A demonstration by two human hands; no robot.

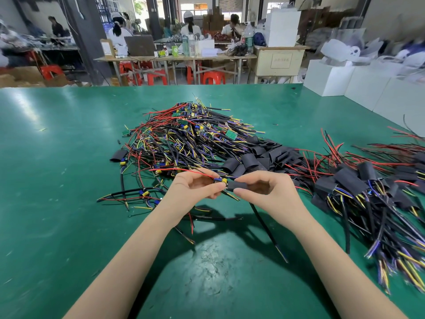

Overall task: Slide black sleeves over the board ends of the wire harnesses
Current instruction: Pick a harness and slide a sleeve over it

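While left hand [195, 187] pinches board [219, 180], right hand [259, 189] grips sleeve [239, 185].

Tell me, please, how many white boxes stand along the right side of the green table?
3 show: the nearest box to the middle of the room, a second box beside it, and a third box toward the right edge. More may lie out of view.

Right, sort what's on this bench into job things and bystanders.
Job things:
- left hand pinching a board end
- right hand holding a black sleeve
- pile of bare harnesses
- loose sleeves
- sleeved harnesses

Lying about:
- white boxes
- red stools
- water bottle
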